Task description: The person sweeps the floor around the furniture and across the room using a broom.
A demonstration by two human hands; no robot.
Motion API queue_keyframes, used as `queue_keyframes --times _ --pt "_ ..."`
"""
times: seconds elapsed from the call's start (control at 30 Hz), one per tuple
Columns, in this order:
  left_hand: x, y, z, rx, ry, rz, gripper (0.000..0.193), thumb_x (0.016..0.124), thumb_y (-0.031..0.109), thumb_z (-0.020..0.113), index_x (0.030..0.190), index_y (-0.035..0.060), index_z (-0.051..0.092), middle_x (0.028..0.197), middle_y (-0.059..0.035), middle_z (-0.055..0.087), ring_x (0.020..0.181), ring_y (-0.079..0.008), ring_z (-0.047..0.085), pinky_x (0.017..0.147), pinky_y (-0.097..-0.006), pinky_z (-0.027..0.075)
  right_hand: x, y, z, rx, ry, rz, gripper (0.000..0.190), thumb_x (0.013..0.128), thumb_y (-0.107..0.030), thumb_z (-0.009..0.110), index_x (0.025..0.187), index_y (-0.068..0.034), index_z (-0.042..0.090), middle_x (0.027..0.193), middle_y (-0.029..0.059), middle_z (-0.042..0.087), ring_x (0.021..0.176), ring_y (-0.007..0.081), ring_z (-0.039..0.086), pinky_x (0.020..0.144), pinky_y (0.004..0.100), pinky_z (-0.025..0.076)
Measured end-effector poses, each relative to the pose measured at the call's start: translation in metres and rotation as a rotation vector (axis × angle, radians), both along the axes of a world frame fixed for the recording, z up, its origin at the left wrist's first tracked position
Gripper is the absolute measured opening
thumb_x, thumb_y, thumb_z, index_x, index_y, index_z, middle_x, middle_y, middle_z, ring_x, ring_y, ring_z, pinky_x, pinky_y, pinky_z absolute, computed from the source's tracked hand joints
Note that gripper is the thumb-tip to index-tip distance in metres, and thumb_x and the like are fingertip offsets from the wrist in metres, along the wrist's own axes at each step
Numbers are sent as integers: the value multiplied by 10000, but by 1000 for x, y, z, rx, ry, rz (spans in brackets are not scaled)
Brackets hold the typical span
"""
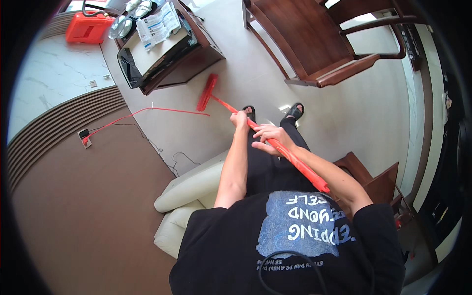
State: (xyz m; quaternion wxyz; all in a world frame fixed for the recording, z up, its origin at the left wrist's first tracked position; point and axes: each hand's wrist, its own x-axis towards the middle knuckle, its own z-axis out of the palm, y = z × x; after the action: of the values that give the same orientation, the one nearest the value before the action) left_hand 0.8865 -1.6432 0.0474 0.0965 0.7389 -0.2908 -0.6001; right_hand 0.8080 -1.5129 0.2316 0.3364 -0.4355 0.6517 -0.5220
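Note:
A red broom lies slantwise across the view in front of my body. Its head (207, 92) is low by the floor, left of my sandals. My left hand (240, 120) is closed around the lower part of the red-orange patterned handle (300, 164). Further up, my right hand (274, 137) loosely holds the same handle, fingers on one side and thumb apart on the other. The handle's top end reaches my right forearm, close to my black T-shirt.
A wooden cabinet (184, 70) carries papers and clear packaging, with a red case (88, 27) beyond it. A wooden armchair (306, 40) stands ahead on the right. A red cord (177, 109) runs from a wall outlet (84, 139). A pale sofa (191, 184) is at my left.

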Motion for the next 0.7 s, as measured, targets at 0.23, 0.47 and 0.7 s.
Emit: queue_keyframes --times 0.23,0.47,0.7 --pt "34 -65 -37 42 -79 -109 49 783 -6 475 796 -38 510 662 -88 529 468 -187 515 391 -345 418 27 -55 -26 -16 -97 -18 104 853 -33 643 785 46 638 813 151 678 902 293 679 864 373 527" --pt "16 17 -69 -16 -62 -490 285 802 26 485 1046 -114 527 800 -158 595 654 -247 614 531 -381 483 11 5 -3 109 -34 -15 81 853 2 622 791 53 638 803 156 673 895 297 680 870 372 528" --pt "-10 85 -88 -34 -227 -437 225 777 24 489 950 -114 534 742 -156 567 581 -236 588 487 -373 472 -13 50 22 126 1 -79 82 842 8 622 772 47 640 810 159 680 912 298 690 829 358 549"
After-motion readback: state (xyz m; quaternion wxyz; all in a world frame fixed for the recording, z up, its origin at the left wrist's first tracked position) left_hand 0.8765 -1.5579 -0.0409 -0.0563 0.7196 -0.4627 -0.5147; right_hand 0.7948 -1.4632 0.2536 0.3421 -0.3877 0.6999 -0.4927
